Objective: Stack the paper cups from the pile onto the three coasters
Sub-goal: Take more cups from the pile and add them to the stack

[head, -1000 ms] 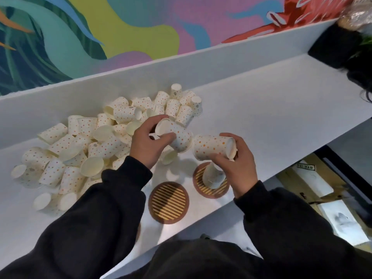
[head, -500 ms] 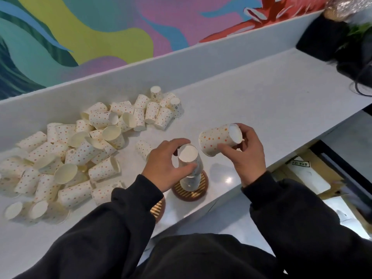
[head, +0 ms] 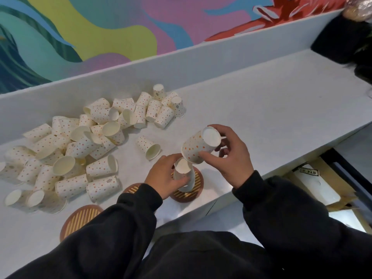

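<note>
The left hand (head: 163,178) is gripping the inverted stack (head: 183,171) on the right coaster (head: 198,180) — the right hand (head: 229,161) is holding a tilted cup (head: 196,149) just above.

Back wall: we note a painted mural (head: 120,27) with swirls of teal, yellow-green, pink and purple, and a red shape toward the right. Below it a white raised ledge (head: 201,63) slants across our view. In front of it lies a white matte counter (head: 281,101). Light is soft, shadows faint. A dark bulky object (head: 338,43) sits at the counter's far right end. Below the front edge, right, we see a cardboard box (head: 314,186) bearing a small black label, only partly legible.
</note>
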The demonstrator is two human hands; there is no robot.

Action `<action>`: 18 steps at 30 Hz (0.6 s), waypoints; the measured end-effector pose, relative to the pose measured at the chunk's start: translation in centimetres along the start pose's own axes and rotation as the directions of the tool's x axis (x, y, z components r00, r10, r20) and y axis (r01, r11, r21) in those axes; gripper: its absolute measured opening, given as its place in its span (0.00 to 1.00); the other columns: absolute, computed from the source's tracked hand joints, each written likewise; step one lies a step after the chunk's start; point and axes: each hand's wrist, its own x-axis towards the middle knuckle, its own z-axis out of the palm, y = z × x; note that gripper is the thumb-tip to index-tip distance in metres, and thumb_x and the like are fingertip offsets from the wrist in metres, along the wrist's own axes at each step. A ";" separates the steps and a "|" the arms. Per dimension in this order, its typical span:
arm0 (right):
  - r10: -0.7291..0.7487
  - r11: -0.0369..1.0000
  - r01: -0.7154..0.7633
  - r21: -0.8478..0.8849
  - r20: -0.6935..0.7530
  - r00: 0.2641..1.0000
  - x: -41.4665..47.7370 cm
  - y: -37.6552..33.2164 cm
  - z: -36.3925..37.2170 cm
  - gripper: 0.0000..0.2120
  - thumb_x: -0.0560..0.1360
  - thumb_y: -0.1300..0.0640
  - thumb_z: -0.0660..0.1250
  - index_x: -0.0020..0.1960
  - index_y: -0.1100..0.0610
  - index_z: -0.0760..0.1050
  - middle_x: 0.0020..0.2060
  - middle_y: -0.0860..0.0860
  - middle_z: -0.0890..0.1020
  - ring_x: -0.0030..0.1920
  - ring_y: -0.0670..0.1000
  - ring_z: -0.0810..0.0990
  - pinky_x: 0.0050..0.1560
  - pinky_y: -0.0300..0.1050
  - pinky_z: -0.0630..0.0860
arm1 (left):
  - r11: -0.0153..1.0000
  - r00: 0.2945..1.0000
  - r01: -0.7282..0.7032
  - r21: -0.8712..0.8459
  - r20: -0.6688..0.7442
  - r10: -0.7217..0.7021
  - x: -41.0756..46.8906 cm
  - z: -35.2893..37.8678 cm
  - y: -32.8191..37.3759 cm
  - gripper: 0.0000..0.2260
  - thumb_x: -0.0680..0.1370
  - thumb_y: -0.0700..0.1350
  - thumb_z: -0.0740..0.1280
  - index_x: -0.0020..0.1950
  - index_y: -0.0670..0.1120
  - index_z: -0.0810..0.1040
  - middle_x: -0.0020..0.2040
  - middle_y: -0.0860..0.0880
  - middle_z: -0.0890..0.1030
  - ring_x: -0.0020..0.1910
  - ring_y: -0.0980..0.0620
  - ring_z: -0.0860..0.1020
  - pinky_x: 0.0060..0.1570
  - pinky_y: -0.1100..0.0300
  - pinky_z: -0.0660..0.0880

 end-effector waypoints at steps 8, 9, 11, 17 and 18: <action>-0.056 0.989 0.076 -0.129 0.152 0.987 0.6 1.2 1.1 0.28 0.67 0.56 0.81 0.64 0.44 0.76 0.58 0.40 0.79 0.47 0.45 0.76 0.43 0.31 0.71 | 0.998 0.998 0.057 -0.015 0.025 -0.057 0.3 0.8 -1.3 0.26 0.70 0.60 0.77 0.65 0.64 0.72 0.56 0.61 0.78 0.56 0.56 0.76 0.57 0.53 0.76; -0.054 0.985 0.081 -0.152 0.177 0.983 0.7 1.4 1.3 0.28 0.67 0.56 0.81 0.64 0.43 0.76 0.57 0.40 0.79 0.47 0.45 0.76 0.43 0.31 0.71 | 0.997 0.997 0.067 -0.027 0.028 -0.067 0.2 0.8 -1.4 0.27 0.70 0.59 0.78 0.65 0.64 0.71 0.57 0.62 0.77 0.56 0.56 0.76 0.57 0.55 0.74; -0.025 0.980 0.068 -0.189 0.220 0.975 0.9 2.2 1.7 0.28 0.68 0.55 0.81 0.64 0.42 0.75 0.57 0.39 0.78 0.47 0.44 0.76 0.43 0.30 0.71 | 0.995 0.995 0.093 -0.026 0.032 -0.092 0.1 1.0 -1.6 0.32 0.69 0.58 0.79 0.68 0.63 0.69 0.60 0.61 0.77 0.59 0.56 0.75 0.59 0.56 0.72; 0.052 0.974 0.019 -0.227 0.302 0.952 1.0 4.6 2.9 0.27 0.67 0.53 0.81 0.62 0.41 0.74 0.55 0.40 0.78 0.47 0.43 0.75 0.44 0.30 0.71 | 0.993 0.993 0.113 -0.045 0.042 -0.111 0.3 1.4 -2.7 0.34 0.67 0.58 0.80 0.69 0.63 0.69 0.67 0.57 0.78 0.63 0.54 0.76 0.65 0.52 0.73; 0.058 0.974 0.015 -0.228 0.311 0.949 0.9 4.9 3.1 0.27 0.67 0.54 0.81 0.62 0.42 0.75 0.55 0.41 0.78 0.47 0.42 0.74 0.44 0.30 0.71 | 0.993 0.993 0.111 -0.045 0.044 -0.109 0.3 1.6 -2.8 0.34 0.67 0.59 0.80 0.69 0.63 0.69 0.66 0.57 0.78 0.62 0.54 0.76 0.65 0.51 0.74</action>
